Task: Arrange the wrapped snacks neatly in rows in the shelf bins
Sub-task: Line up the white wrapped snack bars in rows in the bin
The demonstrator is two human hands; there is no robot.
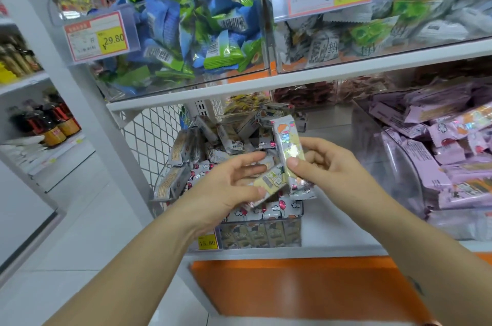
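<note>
Pinching yellow snack [269, 182] in left hand [231, 188], upright snack [286, 147] in right hand [330, 166] above the bin [261, 236], I risk slick-foil slips.

A white shelf board [292, 81] runs across the middle, met at left by a slanting white upright post [66, 81], with a white wire mesh side panel [154, 134] below it. An orange panel [306, 288] fronts the near base. Pale glossy floor tiles [87, 232] lie at left, where neighbouring white shelves [24, 83] carry dark bottles [50, 123]. The light is bright and even.
</note>
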